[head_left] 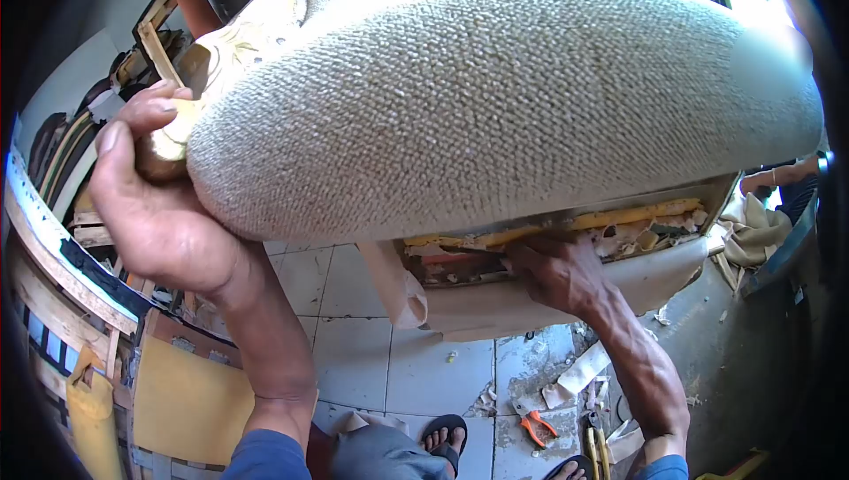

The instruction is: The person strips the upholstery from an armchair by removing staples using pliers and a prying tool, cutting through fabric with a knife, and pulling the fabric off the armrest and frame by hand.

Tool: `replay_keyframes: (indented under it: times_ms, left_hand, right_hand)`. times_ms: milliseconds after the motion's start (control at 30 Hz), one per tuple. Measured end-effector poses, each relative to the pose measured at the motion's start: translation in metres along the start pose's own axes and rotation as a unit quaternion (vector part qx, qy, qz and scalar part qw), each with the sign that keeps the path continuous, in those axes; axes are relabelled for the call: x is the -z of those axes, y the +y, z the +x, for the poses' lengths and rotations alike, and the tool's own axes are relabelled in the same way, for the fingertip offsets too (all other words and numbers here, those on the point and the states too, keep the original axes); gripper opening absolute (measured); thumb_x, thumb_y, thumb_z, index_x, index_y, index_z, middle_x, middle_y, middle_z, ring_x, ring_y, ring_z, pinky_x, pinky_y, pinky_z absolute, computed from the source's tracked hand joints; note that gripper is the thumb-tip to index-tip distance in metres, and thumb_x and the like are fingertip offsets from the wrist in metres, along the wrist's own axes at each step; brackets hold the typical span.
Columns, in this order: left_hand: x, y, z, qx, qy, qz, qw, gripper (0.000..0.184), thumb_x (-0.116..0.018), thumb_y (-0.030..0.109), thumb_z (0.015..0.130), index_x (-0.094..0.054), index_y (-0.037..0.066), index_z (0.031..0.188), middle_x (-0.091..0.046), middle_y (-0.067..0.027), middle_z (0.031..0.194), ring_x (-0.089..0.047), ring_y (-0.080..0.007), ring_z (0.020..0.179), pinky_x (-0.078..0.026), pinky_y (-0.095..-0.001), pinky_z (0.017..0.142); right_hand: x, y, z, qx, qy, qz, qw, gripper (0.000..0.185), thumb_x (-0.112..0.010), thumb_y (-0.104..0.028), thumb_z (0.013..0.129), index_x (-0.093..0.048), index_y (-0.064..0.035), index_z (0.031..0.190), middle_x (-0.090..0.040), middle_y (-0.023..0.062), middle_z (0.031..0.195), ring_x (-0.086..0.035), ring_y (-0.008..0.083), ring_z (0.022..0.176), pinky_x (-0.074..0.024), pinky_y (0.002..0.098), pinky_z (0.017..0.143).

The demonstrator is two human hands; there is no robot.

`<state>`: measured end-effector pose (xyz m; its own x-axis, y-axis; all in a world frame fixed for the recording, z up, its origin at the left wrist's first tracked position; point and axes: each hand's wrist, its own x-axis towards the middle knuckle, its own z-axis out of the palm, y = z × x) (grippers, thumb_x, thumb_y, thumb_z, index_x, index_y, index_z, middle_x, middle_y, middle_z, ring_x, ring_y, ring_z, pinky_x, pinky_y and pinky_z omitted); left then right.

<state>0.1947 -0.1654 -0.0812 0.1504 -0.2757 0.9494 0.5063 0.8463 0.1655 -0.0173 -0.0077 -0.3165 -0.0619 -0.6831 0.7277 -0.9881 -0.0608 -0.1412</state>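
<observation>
A large cushion-like part in grey, coarsely woven cloth [504, 109] spans the upper view, on what looks like a piece of upholstered furniture. At its left end my left hand [155, 188] is closed around a gold-painted wooden knob [172, 135]. Below the cushion is an open wooden frame edge with yellowish strips and torn padding [637, 219]. My right hand [562, 272] reaches into that gap, its fingertips hidden, so I cannot tell if it grips anything. Pale lining cloth [478, 308] hangs beneath the gap.
Orange-handled pliers [536, 429] lie on the tiled floor [354, 356] among cloth scraps [579, 374]. Another person's arm [783, 175] shows at right beside bunched beige cloth [752, 232]. A wooden frame with a tan panel [190, 409] stands at lower left.
</observation>
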Motion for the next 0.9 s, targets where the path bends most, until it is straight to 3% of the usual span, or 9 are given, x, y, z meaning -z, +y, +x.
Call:
replay_keyframes:
  times_ms: [200, 267, 367, 433, 567, 667, 733, 800, 900]
  left_hand:
    - [0.002, -0.001, -0.002, -0.007, 0.004, -0.011, 1.0, 0.037, -0.036, 0.025, 0.099, -0.058, -0.003, 0.088, -0.062, -0.0237, 0.1, -0.059, -0.0308, 0.098, -0.045, -0.0441, 0.099]
    - [0.001, -0.001, 0.001, -0.027, -0.006, 0.0, 1.0, 0.036, -0.037, 0.025, 0.099, -0.058, -0.002, 0.086, -0.062, -0.0235, 0.101, -0.059, -0.0297, 0.099, -0.043, -0.0428, 0.098]
    - [-0.004, -0.001, -0.002, -0.012, 0.012, 0.003, 1.0, 0.035, -0.039, 0.025, 0.098, -0.058, -0.001, 0.084, -0.062, -0.0217, 0.101, -0.058, -0.0282, 0.1, -0.042, -0.0417, 0.098]
    - [-0.003, 0.003, -0.003, 0.012, -0.001, 0.071, 0.997, 0.033, -0.034, 0.024, 0.1, -0.057, 0.002, 0.089, -0.061, -0.0205, 0.113, -0.056, -0.0288, 0.106, -0.042, -0.0436, 0.1]
    - [0.015, 0.009, 0.003, -0.005, -0.111, 0.094, 0.989, 0.033, -0.035, 0.022, 0.101, -0.06, 0.0, 0.095, -0.061, -0.02, 0.117, -0.056, -0.0279, 0.112, -0.041, -0.0401, 0.103]
    - [0.021, 0.019, -0.003, -0.094, -0.17, 0.262, 0.945, 0.031, -0.039, 0.016, 0.1, -0.063, -0.002, 0.109, -0.06, -0.0203, 0.121, -0.055, -0.0292, 0.118, -0.039, -0.0419, 0.108]
    - [0.014, 0.026, -0.029, -0.19, -0.151, 0.345, 0.907, 0.033, -0.045, 0.013, 0.098, -0.063, -0.002, 0.123, -0.052, -0.0216, 0.138, -0.048, -0.0318, 0.131, -0.036, -0.0453, 0.112]
    - [0.029, 0.019, -0.083, -0.27, -0.154, 0.336, 0.889, 0.031, -0.056, 0.018, 0.096, -0.067, 0.005, 0.122, -0.044, -0.0206, 0.144, -0.039, -0.0354, 0.139, -0.034, -0.052, 0.112]
    - [0.042, 0.021, -0.152, -0.225, -0.402, 0.391, 0.797, 0.022, -0.068, 0.021, 0.086, -0.072, 0.012, 0.105, -0.055, -0.0158, 0.126, -0.046, -0.0312, 0.131, -0.03, -0.0573, 0.111]
  right_hand:
    - [-0.008, -0.001, -0.001, 0.025, 0.026, -0.022, 0.999, 0.016, -0.073, -0.011, 0.077, -0.072, -0.0109, 0.092, -0.072, 0.0073, 0.085, -0.07, 0.0289, 0.074, -0.0553, 0.0422, 0.068]
    - [0.001, -0.043, -0.004, -0.076, 0.003, -0.067, 0.995, 0.011, -0.068, -0.013, 0.081, -0.071, -0.0107, 0.091, -0.07, 0.0079, 0.08, -0.069, 0.0281, 0.074, -0.0551, 0.042, 0.068]
    - [0.005, -0.165, 0.0, -0.033, -0.203, -0.274, 0.94, 0.042, -0.059, -0.009, 0.075, -0.065, 0.0172, 0.108, -0.067, 0.0219, 0.084, -0.066, 0.029, 0.074, -0.0541, 0.0354, 0.053]
    - [-0.011, -0.181, -0.002, -0.127, -0.179, -0.245, 0.944, 0.045, -0.059, -0.008, 0.076, -0.062, 0.018, 0.112, -0.067, 0.023, 0.084, -0.067, 0.0317, 0.076, -0.0541, 0.0381, 0.054]
    - [0.013, -0.104, -0.041, -0.178, -0.091, 0.029, 0.98, 0.015, -0.055, -0.005, 0.088, -0.058, -0.0015, 0.103, -0.066, 0.0148, 0.074, -0.067, 0.0322, 0.064, -0.0511, 0.0422, 0.047]
    - [0.021, -0.067, -0.132, -0.152, -0.177, 0.074, 0.969, 0.009, -0.06, -0.016, 0.093, -0.058, -0.0074, 0.097, -0.064, 0.0117, 0.069, -0.063, 0.0324, 0.054, -0.0469, 0.0426, 0.044]
    - [0.011, -0.059, -0.207, -0.273, -0.326, 0.079, 0.902, 0.018, -0.062, -0.024, 0.092, -0.066, -0.0065, 0.087, -0.068, 0.0138, 0.076, -0.066, 0.035, 0.062, -0.0518, 0.0468, 0.055]
    - [-0.005, -0.061, -0.284, -0.332, -0.349, 0.13, 0.867, 0.023, -0.061, -0.025, 0.092, -0.074, -0.0098, 0.103, -0.071, 0.0137, 0.08, -0.07, 0.0338, 0.071, -0.0573, 0.0433, 0.065]
    - [-0.009, -0.084, -0.373, -0.494, -0.282, 0.08, 0.818, 0.046, -0.064, -0.038, 0.093, -0.064, -0.0075, 0.127, -0.061, 0.0238, 0.121, -0.061, 0.0383, 0.112, -0.0499, 0.0449, 0.097]
